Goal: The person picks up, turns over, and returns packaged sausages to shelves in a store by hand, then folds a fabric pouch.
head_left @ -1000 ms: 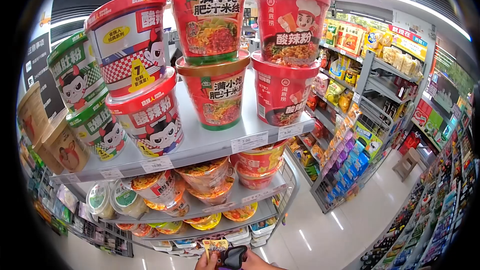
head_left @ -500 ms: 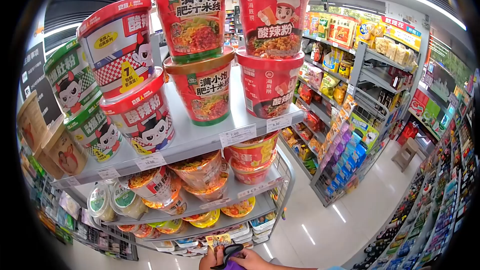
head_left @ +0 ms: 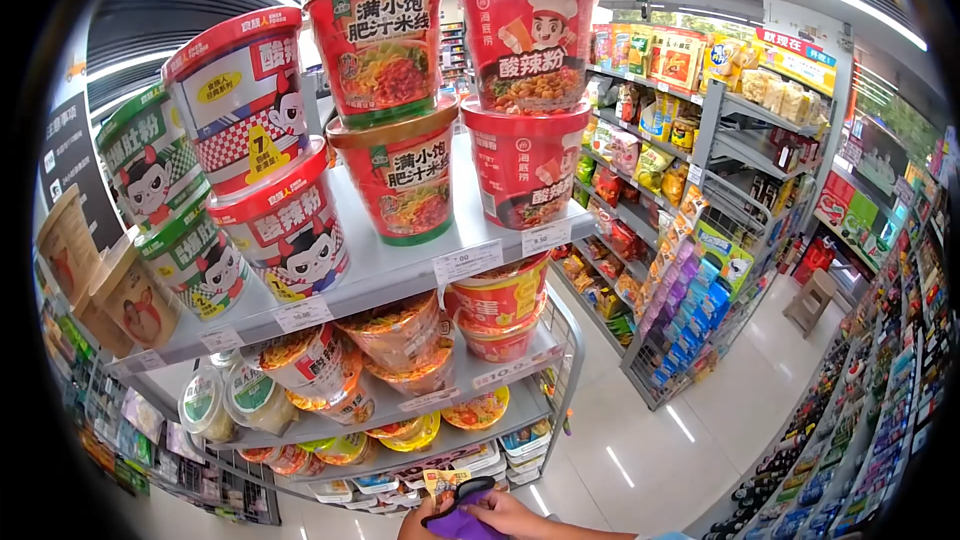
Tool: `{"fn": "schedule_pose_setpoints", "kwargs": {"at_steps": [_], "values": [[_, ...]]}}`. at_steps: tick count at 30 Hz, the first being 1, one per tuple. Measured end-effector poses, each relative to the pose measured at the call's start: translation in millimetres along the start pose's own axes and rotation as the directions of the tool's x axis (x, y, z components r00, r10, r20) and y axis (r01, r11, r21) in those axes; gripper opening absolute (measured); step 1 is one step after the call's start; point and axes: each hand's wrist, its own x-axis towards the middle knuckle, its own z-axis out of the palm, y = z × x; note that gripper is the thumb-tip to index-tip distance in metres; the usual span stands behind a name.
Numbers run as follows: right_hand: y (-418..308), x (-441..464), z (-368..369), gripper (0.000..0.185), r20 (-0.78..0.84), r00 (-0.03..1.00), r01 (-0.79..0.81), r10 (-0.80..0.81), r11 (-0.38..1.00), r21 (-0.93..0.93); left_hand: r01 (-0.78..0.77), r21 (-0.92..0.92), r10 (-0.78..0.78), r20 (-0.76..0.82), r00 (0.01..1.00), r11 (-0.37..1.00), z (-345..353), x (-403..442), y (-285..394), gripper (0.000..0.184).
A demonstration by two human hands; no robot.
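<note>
At the bottom edge of the view, my left hand (head_left: 414,524) is closed on a small yellow snack packet (head_left: 443,481), which sticks up past the fingers. My right hand (head_left: 503,513) pinches the edge of a purple fabric pouch (head_left: 466,522) with a black rim. The pouch lies in front of part of my left hand and hides some of its fingers. Both hands are close together, just below the lowest tier of a grey shelf (head_left: 400,270) stacked with instant noodle cups.
Red noodle tubs (head_left: 525,40) stand two high on the top shelf, with green cups (head_left: 195,255) and brown cups (head_left: 140,295) at left. A wire snack rack (head_left: 690,310) is across the aisle. A stool (head_left: 812,302) stands on the tiled floor further back.
The purple pouch has come up and now covers more of my left hand and the packet's lower part. My right hand has moved slightly right with it. The view has shifted a little.
</note>
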Motion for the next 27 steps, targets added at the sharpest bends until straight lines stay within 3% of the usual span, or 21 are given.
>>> {"fn": "schedule_pose_setpoints", "kwargs": {"at_steps": [1, 2, 4, 6, 8, 10, 11, 13, 14, 17, 20, 22, 24, 26, 27], "values": [[-6, 1, -1, 0.021, -0.006, 1.0, 0.004, -0.004, 1.0, 0.001, -0.021, 0.124, 0.02, 0.014, 1.0, 0.992, 2, -1, 7, 0.044], [-11, 1, -2, 0.023, -0.007, 1.0, -0.027, 0.027, 1.0, 0.01, -0.023, 0.126, 0.021, 0.021, 1.0, 0.992, 3, -3, 14, 0.044], [-9, 2, -3, 0.025, -0.013, 0.998, -0.054, 0.054, 0.998, 0.021, -0.124, 0.505, 0.098, 0.078, 0.992, 0.854, 2, -5, 24, 0.038], [5, 6, -5, 0.033, -0.057, 0.998, -0.034, 0.038, 0.996, 0.079, -0.107, 0.532, 0.094, 0.05, 0.994, 0.84, -12, -3, -7, 0.036], [-13, 5, -14, 0.029, -0.034, 0.996, -0.074, 0.077, 0.993, 0.087, -0.087, 0.558, 0.092, 0.019, 0.996, 0.825, -15, -2, -14, 0.034], [-26, 4, -20, 0.025, -0.012, 0.993, -0.117, 0.119, 0.989, 0.091, -0.239, 0.567, 0.19, 0.145, 0.971, 0.789, -8, -3, -6, 0.03], [-30, 5, -23, 0.025, -0.051, 0.992, -0.116, 0.116, 0.993, 0.002, -0.243, 0.565, 0.191, 0.152, 0.97, 0.788, -9, -4, -11, 0.03], [-21, 10, -32, 0.026, -0.076, 0.994, -0.088, 0.076, 0.981, -0.171, 0.037, 0.478, -0.107, 0.121, 0.987, 0.878, -16, -9, -36, 0.026], [-26, 8, -30, 0.026, -0.083, 0.994, -0.086, 0.073, 0.982, -0.17, 0.033, 0.478, -0.107, 0.129, 0.986, 0.878, -17, -8, -47, 0.026], [-36, 3, -25, 0.025, -0.091, 0.995, -0.039, 0.035, 0.998, -0.052, -0.029, 0.332, -0.006, 0.105, 0.994, 0.943, -16, -4, -70, 0.024], [-32, 2, -24, 0.025, -0.088, 0.992, -0.093, 0.086, 0.992, -0.08, -0.029, 0.414, 0.003, 0.063, 0.998, 0.91, -14, -6, -59, 0.029], [-30, -2, -14, 0.026, -0.072, 0.994, -0.082, 0.087, 0.994, 0.07, -0.018, 0.412, -0.013, 0.071, 0.997, 0.911, -4, -12, -31, 0.034], [-28, -6, -12, 0.027, -0.072, 0.994, -0.081, 0.083, 0.996, 0.023, -0.006, 0.413, -0.029, 0.08, 0.996, 0.911, 1, -15, -18, 0.039], [-37, -9, -4, 0.027, -0.071, 0.994, -0.079, 0.077, 0.997, -0.025, -0.259, 0.46, 0.202, 0.17, 0.964, 0.849, 0, -16, -15, 0.046], [-43, -12, 1, 0.028, -0.094, 0.991, -0.088, 0.091, 0.996, 0.031, -0.219, 0.478, 0.147, 0.182, 0.972, 0.851, -7, -14, -21, 0.047]]}}
